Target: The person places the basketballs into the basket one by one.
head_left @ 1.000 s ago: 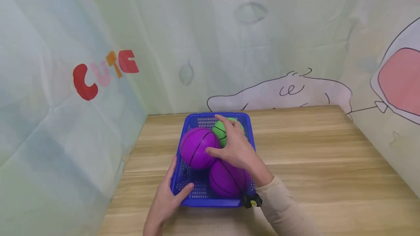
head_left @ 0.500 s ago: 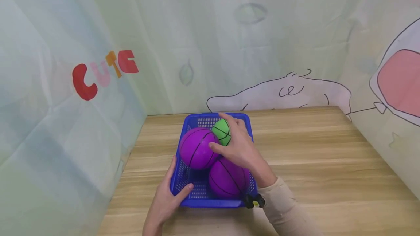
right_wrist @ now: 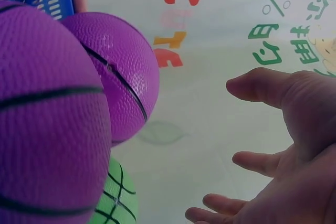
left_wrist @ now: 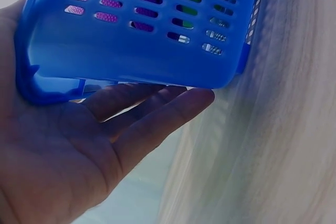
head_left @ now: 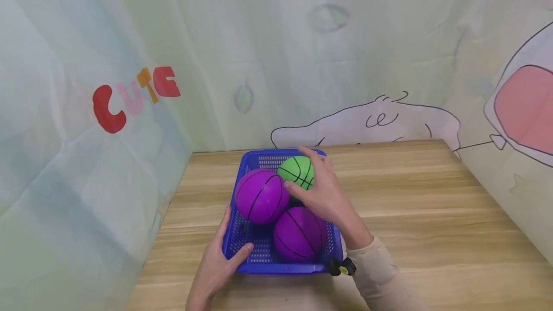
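A blue perforated plastic basket (head_left: 281, 268) stands on the table and holds three toy basketballs. One purple basketball (head_left: 261, 197) lies at its left. The other purple basketball (head_left: 300, 235) is at the near right, with a green basketball (head_left: 295, 171) behind, partly covered by my right hand. My left hand (head_left: 218, 263) grips the near left of the basket, thumb over the rim and fingers along the outer wall, as the left wrist view also shows. My right hand (head_left: 325, 187) hovers over the right of the basket, fingers spread; the right wrist view shows it apart from the balls.
The wood-grain table (head_left: 414, 205) extends to the right of the basket. A printed cloth backdrop (head_left: 259, 61) borders the back and both sides. A small black device (head_left: 342, 267) at my right wrist hangs beside the basket's near right corner.
My right hand has moved a little to the right, off the purple basketball, uncovering more of the green one. My left hand keeps its hold; the balls stay put.
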The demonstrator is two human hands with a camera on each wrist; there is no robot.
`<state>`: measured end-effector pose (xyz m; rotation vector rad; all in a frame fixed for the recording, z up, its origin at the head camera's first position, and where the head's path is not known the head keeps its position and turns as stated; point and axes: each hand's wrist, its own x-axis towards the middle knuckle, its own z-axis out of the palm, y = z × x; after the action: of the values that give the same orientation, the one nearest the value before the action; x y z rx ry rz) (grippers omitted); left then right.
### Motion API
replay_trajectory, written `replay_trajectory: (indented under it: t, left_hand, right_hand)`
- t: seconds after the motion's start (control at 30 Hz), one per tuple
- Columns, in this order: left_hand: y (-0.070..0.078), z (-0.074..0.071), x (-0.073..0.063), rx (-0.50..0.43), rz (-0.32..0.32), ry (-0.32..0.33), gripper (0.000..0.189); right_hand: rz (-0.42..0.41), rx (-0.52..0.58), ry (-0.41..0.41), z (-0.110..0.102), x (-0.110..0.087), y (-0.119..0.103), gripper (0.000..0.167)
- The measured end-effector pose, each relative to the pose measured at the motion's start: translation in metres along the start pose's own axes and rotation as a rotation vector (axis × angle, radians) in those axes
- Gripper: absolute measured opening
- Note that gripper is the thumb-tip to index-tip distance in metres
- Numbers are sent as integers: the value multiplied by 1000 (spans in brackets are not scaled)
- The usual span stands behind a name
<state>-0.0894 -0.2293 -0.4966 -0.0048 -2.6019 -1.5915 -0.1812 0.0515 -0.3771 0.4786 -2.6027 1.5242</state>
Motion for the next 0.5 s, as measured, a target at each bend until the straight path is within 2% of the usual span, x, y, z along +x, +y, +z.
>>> replay_trajectory:
  t: [0.17, 0.3, 0.37, 0.43, 0.5]
  left_hand:
    - [1, -5, -2, 68, 9, -12, 108]
    - [8, -16, -1, 136, -13, -34, 109]
    - [12, -23, 0, 139, -33, -41, 110]
    - [17, -31, 2, 145, -23, -33, 111]
    - [20, -39, 5, 152, 28, -14, 111]
  right_hand:
    - [-27, -42, 22, -9, -4, 4, 91]
    - [-78, -100, 32, -16, -6, 9, 94]
    - [-102, -130, 40, -20, -6, 13, 95]
    - [-117, -152, 49, -24, -6, 17, 96]
    - [-120, -160, 56, -28, -7, 21, 96]
